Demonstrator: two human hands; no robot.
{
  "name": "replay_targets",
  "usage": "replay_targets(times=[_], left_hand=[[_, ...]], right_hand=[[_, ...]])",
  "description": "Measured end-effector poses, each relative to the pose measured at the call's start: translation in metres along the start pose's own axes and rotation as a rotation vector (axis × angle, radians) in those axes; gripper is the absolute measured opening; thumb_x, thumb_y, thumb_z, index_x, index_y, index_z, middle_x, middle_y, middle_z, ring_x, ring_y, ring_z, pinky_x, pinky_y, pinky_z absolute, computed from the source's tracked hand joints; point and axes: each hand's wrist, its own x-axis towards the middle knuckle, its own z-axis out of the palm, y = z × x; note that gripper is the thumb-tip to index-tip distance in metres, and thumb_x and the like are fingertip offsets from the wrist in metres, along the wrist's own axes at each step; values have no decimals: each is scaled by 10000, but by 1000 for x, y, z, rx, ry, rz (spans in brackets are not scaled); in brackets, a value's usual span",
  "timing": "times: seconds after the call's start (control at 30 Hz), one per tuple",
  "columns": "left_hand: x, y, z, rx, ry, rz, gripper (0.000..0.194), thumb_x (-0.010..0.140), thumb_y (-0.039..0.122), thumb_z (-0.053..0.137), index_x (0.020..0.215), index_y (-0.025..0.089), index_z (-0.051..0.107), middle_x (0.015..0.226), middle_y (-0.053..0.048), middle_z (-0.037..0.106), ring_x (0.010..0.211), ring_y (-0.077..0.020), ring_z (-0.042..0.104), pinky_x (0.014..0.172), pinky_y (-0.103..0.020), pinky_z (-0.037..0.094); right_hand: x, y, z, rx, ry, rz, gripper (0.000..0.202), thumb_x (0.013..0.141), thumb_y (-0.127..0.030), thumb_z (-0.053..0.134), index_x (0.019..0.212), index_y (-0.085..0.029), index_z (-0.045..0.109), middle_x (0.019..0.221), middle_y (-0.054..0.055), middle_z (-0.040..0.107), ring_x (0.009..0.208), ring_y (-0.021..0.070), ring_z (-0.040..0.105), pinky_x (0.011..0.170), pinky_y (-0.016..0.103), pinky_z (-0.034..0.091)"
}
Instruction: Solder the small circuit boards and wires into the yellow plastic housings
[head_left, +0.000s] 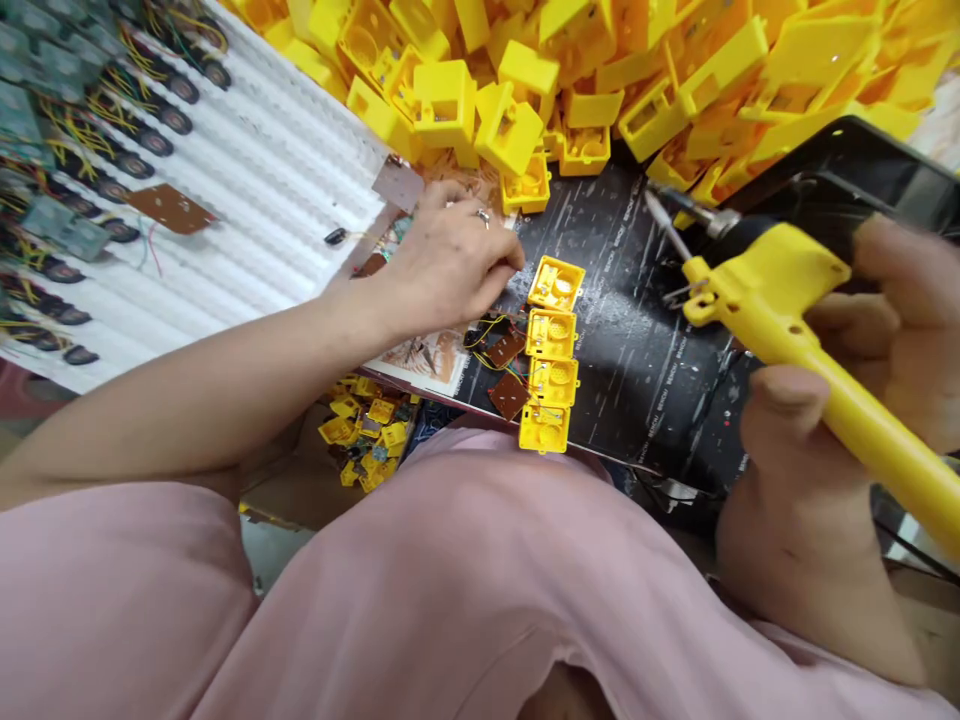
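My right hand [832, 370] is wrapped round a yellow soldering tool [795, 300], whose metal tip points up and left over the black mat. My left hand [457, 250] rests palm down at the mat's left edge, fingers curled, with the fingertips partly hidden; what they hold, if anything, cannot be seen. To its right, several open yellow housings [553, 333] stand in a column running toward my body. Brown circuit boards [508, 396] with thin coloured wires lie against the left side of the lower housings.
A big heap of yellow housings [450, 100] covers the back. At left, a white ridged tray [285, 150] carries wired speakers and a brown board. A box of small yellow parts [375, 430] sits below the mat's left edge.
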Motion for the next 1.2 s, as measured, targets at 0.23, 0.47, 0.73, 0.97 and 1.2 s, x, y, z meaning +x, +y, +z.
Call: replay_targets(times=[0.23,0.47,0.73,0.97,1.2], left_hand=[[20,2,19,-71,56,31,347,1044,346,519,1078,282,859,1004,-71,875,1109,-336,804,1127,-585,547],[34,8,23,-31,36,4,332,1022,318,550,1053,247,873,1010,-101,885,1046,-328,821,1052,-547,571],[37,2,26,-24,46,61,286,982,332,593,1024,273,870,877,-78,847,1004,-327,811,1023,-542,587],[43,12,16,-3,-33,13,233,974,319,638,989,265,864,928,-92,857,1053,-354,819,1080,-567,553],[44,7,15,-19,-51,41,276,959,352,634,1042,284,888,947,-92,867,1091,-372,813,1044,-551,571]], right_hand=[[-23,9,15,4,334,31,471,1079,-648,738,1325,-275,886,966,53,818,640,191,741,501,295,541],[-28,4,25,-89,81,3,473,977,-337,911,1428,-378,774,1111,-2,885,759,202,827,708,335,695],[-16,9,37,-112,49,-203,212,964,-358,936,1010,-306,736,821,-32,840,638,211,816,518,303,665],[-5,-1,32,-193,-62,-313,227,1009,-286,879,901,-290,679,748,-31,808,624,166,791,558,246,654],[-10,-4,17,-172,-46,-170,235,952,-309,942,927,-312,709,778,-42,813,659,201,805,572,310,656]])
